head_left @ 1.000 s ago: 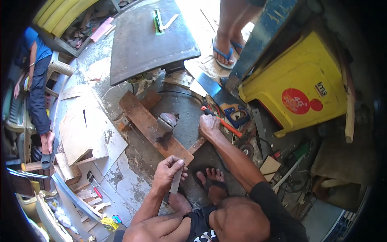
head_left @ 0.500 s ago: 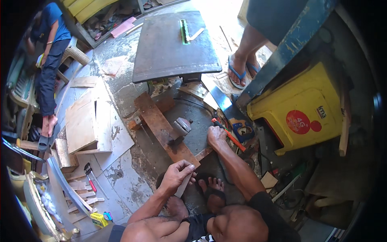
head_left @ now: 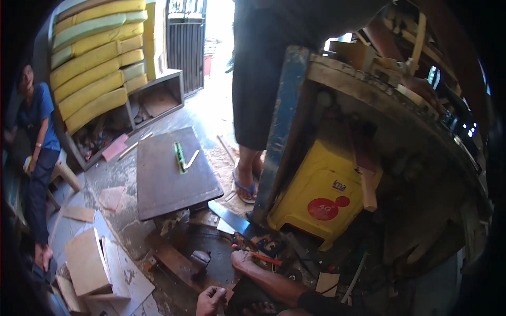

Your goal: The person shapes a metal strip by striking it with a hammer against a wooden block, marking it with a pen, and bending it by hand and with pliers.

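Low in the view, my left hand (head_left: 212, 301) is closed, pinching a thin pale strip of wood (head_left: 221, 309), mostly cut off by the lower edge. My right hand (head_left: 243, 260) is closed around a tool with a red-orange handle (head_left: 267, 258); its exact kind is hard to make out. Between my hands and the low table lies a brown wooden plank (head_left: 176, 262) with a small grey metal block (head_left: 200, 257) by it. Just beyond my right hand rests a handsaw (head_left: 230, 217) with a bright blade.
A low dark table (head_left: 171, 181) carries a green level (head_left: 180, 158). A yellow plastic stool (head_left: 316, 181) lies under the workbench (head_left: 287, 126) at right. One person (head_left: 250, 95) stands there; another (head_left: 42, 126) sits far left. A wooden box (head_left: 87, 263) stands at lower left.
My view has tilted up and swung right, so my hands and the plank sit lower in the picture. The workbench and foam cushions have come into view. Both hands keep their hold.
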The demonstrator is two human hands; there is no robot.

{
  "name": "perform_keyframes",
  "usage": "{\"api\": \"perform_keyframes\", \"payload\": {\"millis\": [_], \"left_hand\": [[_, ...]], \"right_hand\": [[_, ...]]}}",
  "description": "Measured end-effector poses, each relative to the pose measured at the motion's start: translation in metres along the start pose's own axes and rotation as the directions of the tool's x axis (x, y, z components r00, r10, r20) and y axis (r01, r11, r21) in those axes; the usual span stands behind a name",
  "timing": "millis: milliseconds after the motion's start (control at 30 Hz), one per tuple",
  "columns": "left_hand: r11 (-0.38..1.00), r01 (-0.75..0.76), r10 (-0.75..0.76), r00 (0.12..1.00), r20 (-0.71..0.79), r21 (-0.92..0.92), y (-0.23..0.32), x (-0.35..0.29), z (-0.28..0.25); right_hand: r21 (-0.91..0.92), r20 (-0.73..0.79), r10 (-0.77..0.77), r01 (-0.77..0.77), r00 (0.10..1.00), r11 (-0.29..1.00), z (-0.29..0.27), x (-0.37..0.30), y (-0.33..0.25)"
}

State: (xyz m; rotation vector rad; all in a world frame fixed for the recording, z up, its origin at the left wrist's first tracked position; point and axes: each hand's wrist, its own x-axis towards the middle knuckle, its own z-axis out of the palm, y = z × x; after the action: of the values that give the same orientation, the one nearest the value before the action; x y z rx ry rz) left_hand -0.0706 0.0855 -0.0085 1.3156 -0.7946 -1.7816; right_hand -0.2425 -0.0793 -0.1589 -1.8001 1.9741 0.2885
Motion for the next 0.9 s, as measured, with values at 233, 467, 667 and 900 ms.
{"api": "perform_keyframes", "payload": {"millis": [233,467,667,900], "left_hand": [[0.997,-0.052,0.051,0.998,0.029,0.048,0.006,-0.010,0.000],[0.990,-0.113,0.112,0.994,0.011,0.081,-0.005,0.000,-0.011],[0.985,-0.161,0.155,0.984,-0.090,-0.064,-0.017,0.009,-0.019],[0.971,-0.156,0.128,0.979,-0.157,-0.182,-0.005,0.013,-0.010]], "right_hand": [[-0.097,-0.115,-0.098,0.087,0.989,0.991,0.019,0.017,-0.010],[0.263,-0.118,0.169,-0.133,0.979,0.956,0.004,0.001,0.001],[0.962,-0.060,-0.518,0.188,0.853,0.198,-0.050,-0.076,-0.009],[0.992,-0.089,-0.708,0.127,0.700,0.001,-0.080,-0.116,-0.025]]}}
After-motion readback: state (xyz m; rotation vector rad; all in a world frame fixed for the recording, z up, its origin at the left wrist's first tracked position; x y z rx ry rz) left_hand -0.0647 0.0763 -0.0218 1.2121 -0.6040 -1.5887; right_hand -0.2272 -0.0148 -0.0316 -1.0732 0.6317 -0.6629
